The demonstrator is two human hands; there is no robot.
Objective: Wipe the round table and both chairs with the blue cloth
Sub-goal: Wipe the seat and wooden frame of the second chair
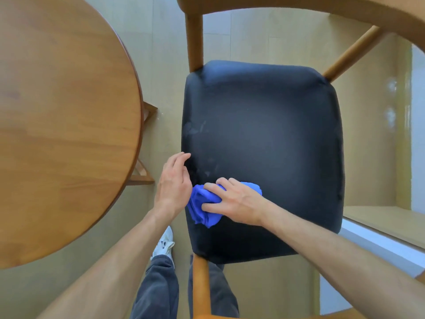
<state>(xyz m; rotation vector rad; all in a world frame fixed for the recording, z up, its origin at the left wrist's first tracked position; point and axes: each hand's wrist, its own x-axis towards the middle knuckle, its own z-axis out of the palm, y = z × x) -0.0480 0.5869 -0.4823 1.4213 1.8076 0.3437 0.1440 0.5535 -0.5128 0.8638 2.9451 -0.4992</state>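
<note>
Chair-wiping step: right hand presses the bunched blue cloth on the black seat cushion, left hand relaxed, empty; next, sweep towards the smudges

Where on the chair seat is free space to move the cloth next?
The black seat is bare from the blue cloth to its far edge and right side. Its near-left corner is crowded by the right hand and left hand.

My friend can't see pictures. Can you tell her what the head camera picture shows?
A person's right hand presses a bunched blue cloth onto the near left part of a chair's black seat, while the left hand hovers open beside it at the seat's edge. A round wooden table stands to the left.
</note>
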